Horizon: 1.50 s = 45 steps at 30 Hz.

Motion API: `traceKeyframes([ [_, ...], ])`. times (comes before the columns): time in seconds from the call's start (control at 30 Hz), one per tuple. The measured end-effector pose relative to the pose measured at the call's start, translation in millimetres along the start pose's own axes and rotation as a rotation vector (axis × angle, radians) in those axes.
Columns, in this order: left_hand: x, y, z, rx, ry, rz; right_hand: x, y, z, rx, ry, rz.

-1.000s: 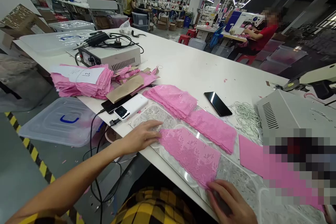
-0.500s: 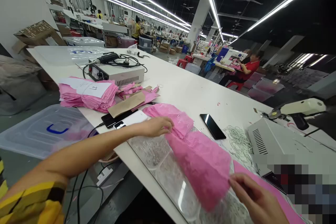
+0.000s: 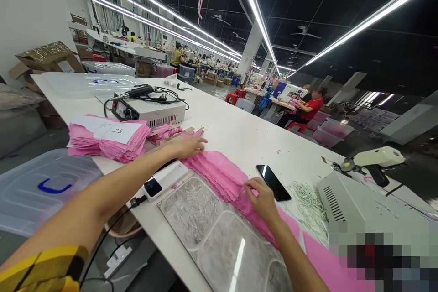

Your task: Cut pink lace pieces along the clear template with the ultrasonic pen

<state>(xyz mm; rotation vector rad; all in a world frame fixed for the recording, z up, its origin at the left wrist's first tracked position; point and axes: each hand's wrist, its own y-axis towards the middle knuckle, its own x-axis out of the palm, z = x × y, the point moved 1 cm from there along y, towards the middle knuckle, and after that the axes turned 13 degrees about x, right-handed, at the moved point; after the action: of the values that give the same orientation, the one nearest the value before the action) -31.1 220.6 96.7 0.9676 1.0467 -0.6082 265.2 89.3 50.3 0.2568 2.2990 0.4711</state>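
Leftmost, between nine and ten o'clock from the lace stack (image 3: 217, 175), a bundle (image 3: 107, 141) is seen. The stack's ten-o'clock end is overlapped by the left hand (image 3: 188, 147), loosely curled; its grip cannot be told. The four-o'clock end is pinched by the right hand (image 3: 260, 197), fingertips together. At two o'clock from it, a phone (image 3: 276, 185) is seen.

The phone (image 3: 273, 183) lies on the table (image 3: 229, 130) behind the fabric stack (image 3: 219, 174).

The left hand (image 3: 190, 147) lay at the left end of layered pink lace fabric (image 3: 217, 173) on the white counter (image 3: 222, 123). The right hand (image 3: 259, 195) touched the fabric near a black rectangular phone (image 3: 273, 183). A glossy grey-patterned board (image 3: 191, 210) lay in front.
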Motion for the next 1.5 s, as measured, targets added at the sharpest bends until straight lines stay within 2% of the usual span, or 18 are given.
traceKeyframes([
  [0.1, 9.6, -15.0, -4.0, 0.013, 0.002, -0.057, 15.8, -18.5, 4.6, 0.005, -0.015, -0.095],
  [0.17, 11.1, -13.7, -3.9, 0.01, 0.01, -0.046, 7.7, -26.9, 7.8, 0.047, -0.021, -0.109],
  [0.23, 12.3, -6.1, 3.7, 0.019, 0.012, -0.009, -11.9, -36.2, 13.9, 0.117, -0.035, -0.091],
  [0.3, 17.2, 4.2, 23.1, 0.063, -0.004, 0.02, -35.9, -50.0, 22.7, 0.199, -0.062, -0.078],
  [0.4, 36.2, 20.1, 72.0, 0.196, -0.056, -0.004, -65.1, -77.1, 37.1, 0.303, -0.11, -0.091],
  [0.47, 56.1, 31.4, 107.0, 0.305, -0.088, -0.068, -75.3, -93.5, 45.3, 0.347, -0.137, -0.109],
  [0.53, 77.5, 43.7, 132.7, 0.365, -0.099, -0.123, -79.0, -105.1, 51.4, 0.376, -0.157, -0.123],
  [0.6, 95.8, 55.7, 145.1, 0.366, -0.089, -0.165, -79.1, -111.4, 55.5, 0.396, -0.163, -0.131],
  [0.7, 109.9, 69.7, 145.0, 0.312, -0.071, -0.199, -78.4, -115.0, 59.9, 0.414, -0.152, -0.135],
  [0.83, 103.2, 77.5, 138.8, 0.247, -0.087, -0.198, -81.8, -115.7, 61.3, 0.417, -0.149, -0.136],
  [0.93, 91.1, 79.6, 141.7, 0.23, -0.119, -0.177, -81.0, -112.9, 50.5, 0.432, -0.197, -0.103],
  [1.0, 84.9, 81.6, 146.0, 0.232, -0.138, -0.156, -73.3, -107.8, 35.7, 0.44, -0.254, -0.054],
  [1.13, 76.9, 85.9, 153.3, 0.256, -0.156, -0.119, -43.9, -86.9, 8.1, 0.391, -0.367, 0.023],
  [1.2, 71.5, 84.5, 154.8, 0.284, -0.164, -0.116, -34.6, -77.0, 6.9, 0.376, -0.424, 0.039],
  [1.27, 63.9, 77.0, 155.1, 0.33, -0.18, -0.143, -34.7, -76.2, 13.8, 0.363, -0.476, 0.043],
  [1.4, 49.1, 42.6, 153.3, 0.42, -0.23, -0.275, -48.6, -107.7, 28.5, 0.262, -0.534, 0.012],
  [1.5, 44.4, 12.5, 150.2, 0.424, -0.25, -0.365, -51.9, -143.1, 24.8, 0.13, -0.529, -0.042],
])
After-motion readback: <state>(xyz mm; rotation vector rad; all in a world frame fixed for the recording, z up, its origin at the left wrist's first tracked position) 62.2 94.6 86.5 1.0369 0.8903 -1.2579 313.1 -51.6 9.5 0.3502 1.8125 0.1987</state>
